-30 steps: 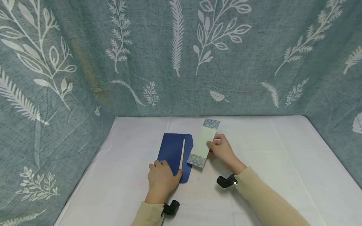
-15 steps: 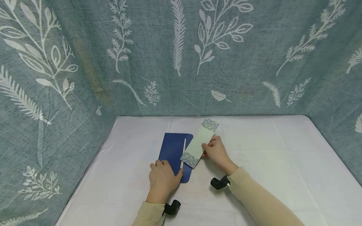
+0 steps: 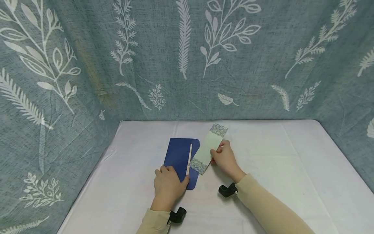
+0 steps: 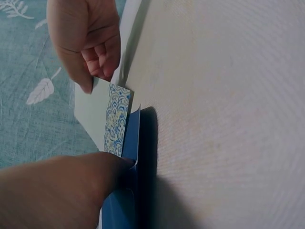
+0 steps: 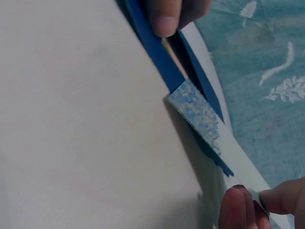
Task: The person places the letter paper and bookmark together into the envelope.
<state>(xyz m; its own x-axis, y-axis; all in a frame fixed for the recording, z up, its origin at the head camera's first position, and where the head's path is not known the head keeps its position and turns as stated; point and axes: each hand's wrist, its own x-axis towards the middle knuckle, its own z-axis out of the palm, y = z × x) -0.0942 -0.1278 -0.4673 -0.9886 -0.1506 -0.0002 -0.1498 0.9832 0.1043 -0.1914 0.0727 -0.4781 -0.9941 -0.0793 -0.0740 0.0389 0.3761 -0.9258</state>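
A flat blue folder point(image 3: 179, 152) lies on the white cloth, a narrow pale strip point(image 3: 189, 155) running along its right part. My left hand point(image 3: 168, 185) rests on the folder's lower left, with the thumb point(image 5: 166, 24) pressing beside the strip. Between thumb and fingers my right hand point(image 3: 226, 159) pinches a long pale green card point(image 3: 206, 148) by its right edge. Both card ends carry a blue lace-like pattern. The card is tilted, and its lower patterned end point(image 5: 198, 112) overlaps the folder's right side. In the left wrist view, the folder's edge point(image 4: 136, 138) stands slightly off the cloth.
The table point(image 3: 277, 182) wears a white cloth with creases. Blue-green curtains point(image 3: 163, 58) with white leaf prints hang behind and at both sides. Black wrist cameras point(image 3: 177, 215) are strapped at both sleeves.
My right hand has moved the card left until its lower end lies over the folder, tilting it more, then slightly back right. The left hand and folder stay nearly still.
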